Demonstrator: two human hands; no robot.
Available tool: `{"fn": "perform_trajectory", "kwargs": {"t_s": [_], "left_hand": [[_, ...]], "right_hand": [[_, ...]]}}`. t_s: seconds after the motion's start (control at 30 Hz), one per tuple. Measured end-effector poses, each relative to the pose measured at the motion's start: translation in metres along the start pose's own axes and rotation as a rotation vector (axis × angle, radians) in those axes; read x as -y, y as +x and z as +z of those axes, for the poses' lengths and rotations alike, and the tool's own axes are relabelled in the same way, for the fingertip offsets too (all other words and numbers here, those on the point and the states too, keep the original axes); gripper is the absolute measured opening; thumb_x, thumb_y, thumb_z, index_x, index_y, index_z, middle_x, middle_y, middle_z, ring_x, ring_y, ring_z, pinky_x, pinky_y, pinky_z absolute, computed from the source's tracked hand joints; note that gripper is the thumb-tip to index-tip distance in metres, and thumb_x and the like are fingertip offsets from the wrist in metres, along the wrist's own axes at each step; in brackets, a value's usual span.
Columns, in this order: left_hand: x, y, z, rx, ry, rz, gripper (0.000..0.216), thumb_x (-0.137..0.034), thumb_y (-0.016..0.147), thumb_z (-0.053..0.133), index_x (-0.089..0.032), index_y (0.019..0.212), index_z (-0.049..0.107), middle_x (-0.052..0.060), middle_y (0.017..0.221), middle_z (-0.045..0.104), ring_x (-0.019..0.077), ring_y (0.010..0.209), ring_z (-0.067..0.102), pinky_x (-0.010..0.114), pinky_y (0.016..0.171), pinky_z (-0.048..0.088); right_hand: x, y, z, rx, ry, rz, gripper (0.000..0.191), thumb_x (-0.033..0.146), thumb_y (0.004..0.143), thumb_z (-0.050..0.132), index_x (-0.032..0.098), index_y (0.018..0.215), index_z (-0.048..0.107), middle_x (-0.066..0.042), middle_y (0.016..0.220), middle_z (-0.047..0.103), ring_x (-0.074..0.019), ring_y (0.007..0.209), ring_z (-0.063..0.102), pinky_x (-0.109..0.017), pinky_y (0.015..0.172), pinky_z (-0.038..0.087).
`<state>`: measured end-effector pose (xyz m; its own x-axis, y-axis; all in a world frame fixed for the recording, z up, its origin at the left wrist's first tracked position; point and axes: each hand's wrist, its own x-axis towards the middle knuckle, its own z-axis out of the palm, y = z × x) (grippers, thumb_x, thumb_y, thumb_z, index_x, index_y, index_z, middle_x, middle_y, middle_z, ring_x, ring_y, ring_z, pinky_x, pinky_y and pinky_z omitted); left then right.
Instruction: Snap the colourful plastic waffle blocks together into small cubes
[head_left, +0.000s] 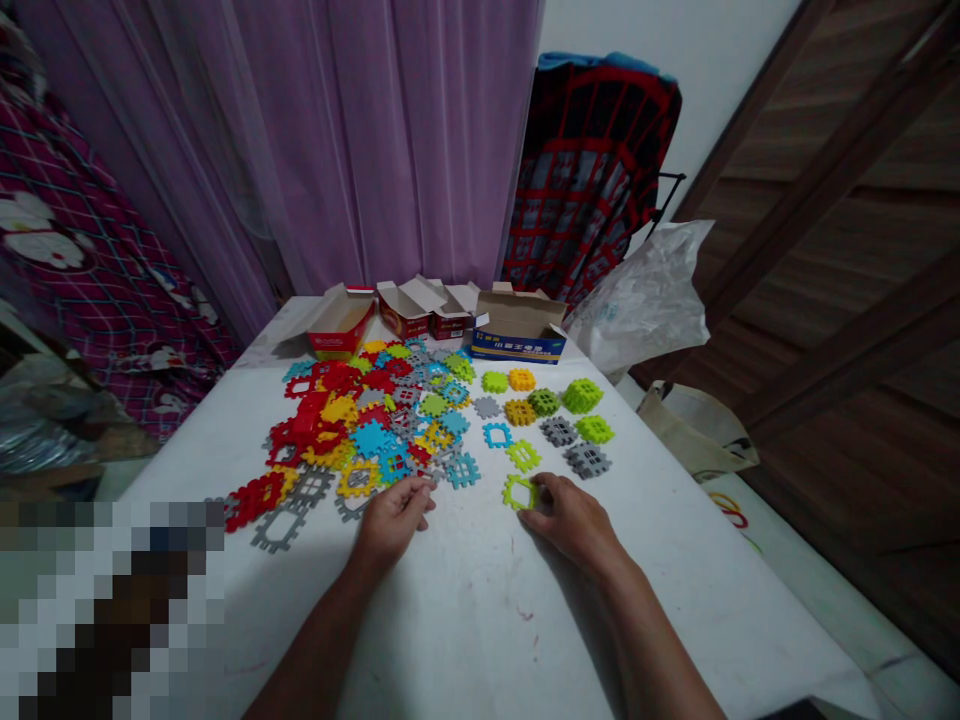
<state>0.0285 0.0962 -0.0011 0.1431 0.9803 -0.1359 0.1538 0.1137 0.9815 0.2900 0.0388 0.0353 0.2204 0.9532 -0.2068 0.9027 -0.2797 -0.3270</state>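
A big heap of flat, toothed plastic tiles (360,420) in red, yellow, blue, grey and green covers the left middle of the white table (480,600). My left hand (391,518) rests at the heap's near edge, fingers curled, tips touching a grey tile (424,478). My right hand (571,518) lies to the right, its fingers pinched on a lime green square tile (519,492) that lies on the table. Beyond it stand several assembled cubes, among them green (582,395), yellow (520,411) and grey (586,459).
Open cardboard boxes line the table's far edge: red ones (341,322) and a blue one (519,330). A white plastic bag (645,295) hangs off the far right corner. Purple curtains (360,130) hang behind. A bag (701,430) sits on the floor at right.
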Motion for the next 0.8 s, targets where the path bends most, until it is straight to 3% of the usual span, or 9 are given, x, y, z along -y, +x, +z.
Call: {"fn": "perform_trajectory", "kwargs": {"t_s": [0.2, 0.4, 0.5, 0.6, 0.7, 0.8], "left_hand": [[-0.002, 0.000, 0.000, -0.005, -0.007, -0.010, 0.051, -0.064, 0.063, 0.066, -0.018, 0.083, 0.071, 0.002, 0.066, 0.068, 0.0118, 0.048, 0.055, 0.027, 0.051, 0.045], [-0.001, -0.001, 0.000, -0.011, -0.009, -0.010, 0.051, -0.064, 0.063, 0.067, -0.018, 0.082, 0.071, 0.002, 0.066, 0.068, 0.0118, 0.047, 0.055, 0.027, 0.049, 0.045], [0.000, -0.001, 0.001, -0.015, -0.014, -0.009, 0.051, -0.064, 0.063, 0.067, -0.018, 0.082, 0.071, 0.002, 0.065, 0.067, 0.0118, 0.047, 0.055, 0.027, 0.050, 0.046], [0.004, 0.000, 0.001, -0.016, -0.007, 0.005, 0.050, -0.064, 0.064, 0.067, -0.018, 0.083, 0.072, 0.002, 0.065, 0.067, 0.0123, 0.048, 0.055, 0.027, 0.051, 0.047], [0.007, 0.001, 0.001, -0.023, -0.006, 0.023, 0.050, -0.065, 0.065, 0.067, -0.018, 0.083, 0.072, 0.002, 0.065, 0.067, 0.0123, 0.048, 0.055, 0.027, 0.050, 0.048], [0.006, 0.001, 0.001, -0.015, 0.001, 0.023, 0.050, -0.065, 0.066, 0.066, -0.018, 0.083, 0.072, 0.002, 0.066, 0.068, 0.0122, 0.048, 0.055, 0.027, 0.051, 0.047]], "right_hand": [[0.008, -0.007, 0.008, -0.147, -0.075, -0.001, 0.036, 0.051, 0.083, 0.061, 0.022, 0.104, 0.067, -0.007, 0.110, 0.067, -0.0225, 0.097, 0.065, -0.030, 0.074, 0.042], [0.007, -0.009, 0.012, -0.185, -0.116, 0.034, 0.043, 0.060, 0.083, 0.060, 0.020, 0.098, 0.065, -0.007, 0.103, 0.068, -0.0239, 0.096, 0.065, -0.032, 0.073, 0.043], [0.006, -0.001, 0.005, -0.204, -0.093, 0.074, 0.047, 0.063, 0.087, 0.053, 0.021, 0.102, 0.065, -0.008, 0.105, 0.068, -0.0242, 0.097, 0.065, -0.032, 0.075, 0.045], [0.011, 0.015, -0.007, -0.239, -0.104, 0.108, 0.046, 0.055, 0.091, 0.052, 0.020, 0.119, 0.062, -0.011, 0.121, 0.066, -0.0251, 0.110, 0.062, -0.032, 0.081, 0.045], [0.022, 0.035, -0.015, -0.194, -0.171, 0.073, 0.050, 0.050, 0.088, 0.058, 0.019, 0.127, 0.060, -0.013, 0.126, 0.065, -0.0273, 0.117, 0.059, -0.033, 0.087, 0.045], [0.029, 0.050, -0.019, -0.114, -0.226, 0.075, 0.043, 0.045, 0.085, 0.062, 0.019, 0.119, 0.064, -0.014, 0.118, 0.068, -0.0286, 0.110, 0.064, -0.034, 0.084, 0.047]]}}
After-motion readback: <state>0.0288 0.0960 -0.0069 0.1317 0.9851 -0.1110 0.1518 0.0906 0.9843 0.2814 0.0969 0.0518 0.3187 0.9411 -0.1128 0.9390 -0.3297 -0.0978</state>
